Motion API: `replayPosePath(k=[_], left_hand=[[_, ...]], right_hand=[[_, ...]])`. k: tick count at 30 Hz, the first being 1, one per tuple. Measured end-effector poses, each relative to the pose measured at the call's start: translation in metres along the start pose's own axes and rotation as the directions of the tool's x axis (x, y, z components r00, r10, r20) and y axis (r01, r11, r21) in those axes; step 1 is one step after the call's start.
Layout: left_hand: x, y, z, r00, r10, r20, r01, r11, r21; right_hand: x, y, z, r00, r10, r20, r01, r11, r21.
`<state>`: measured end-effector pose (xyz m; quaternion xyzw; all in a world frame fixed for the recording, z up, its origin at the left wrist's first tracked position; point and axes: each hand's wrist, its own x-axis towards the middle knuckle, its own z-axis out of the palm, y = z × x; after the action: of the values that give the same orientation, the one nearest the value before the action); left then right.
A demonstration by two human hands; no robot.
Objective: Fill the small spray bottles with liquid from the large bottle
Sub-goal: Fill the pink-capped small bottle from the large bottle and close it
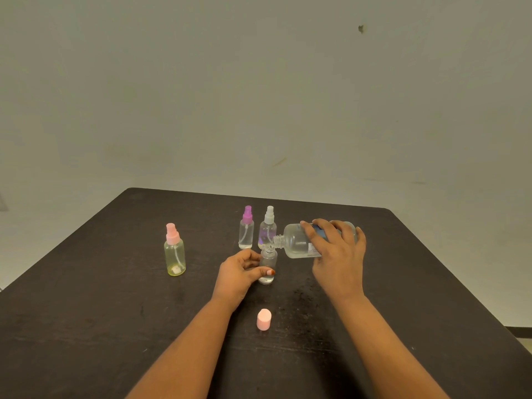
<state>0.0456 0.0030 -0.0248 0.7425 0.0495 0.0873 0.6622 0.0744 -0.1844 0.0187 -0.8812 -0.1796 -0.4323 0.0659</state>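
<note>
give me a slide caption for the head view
The right hand tips the large bottle over an open small bottle held by the left hand on a dark table.

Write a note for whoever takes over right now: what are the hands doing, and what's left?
Left hand holds the open small bottle upright on the table.
Right hand holds the large bottle tipped, mouth at the small one's neck.
Pink cap lies on the table nearer you.
Yellow bottle, purple-topped bottle and white-topped bottle stand with sprayers on; fill levels unclear.
Left: finish this pour, then close up.
</note>
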Motion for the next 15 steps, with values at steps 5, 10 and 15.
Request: replayPosePath(k=[5, 10, 15], left_hand=[[0.0009, -0.0011, -0.0009, 1.0, -0.005, 0.005, 0.005, 1.0, 0.002], [-0.0004, 0.0011, -0.0006, 1.0, -0.009, 0.009, 0.009, 1.0, 0.005], [-0.0001, -0.0002, -0.0005, 1.0, -0.001, 0.007, 0.001, 1.0, 0.003]], right_hand=[[0.0009, -0.0002, 0.0, 1.0, -0.004, 0.001, 0.004, 1.0, 0.001], [0.001, 0.0, -0.0003, 1.0, -0.007, -0.003, 0.007, 1.0, 0.0], [0.0016, -0.0005, -0.0011, 1.0, -0.006, -0.007, 0.006, 1.0, 0.002]])
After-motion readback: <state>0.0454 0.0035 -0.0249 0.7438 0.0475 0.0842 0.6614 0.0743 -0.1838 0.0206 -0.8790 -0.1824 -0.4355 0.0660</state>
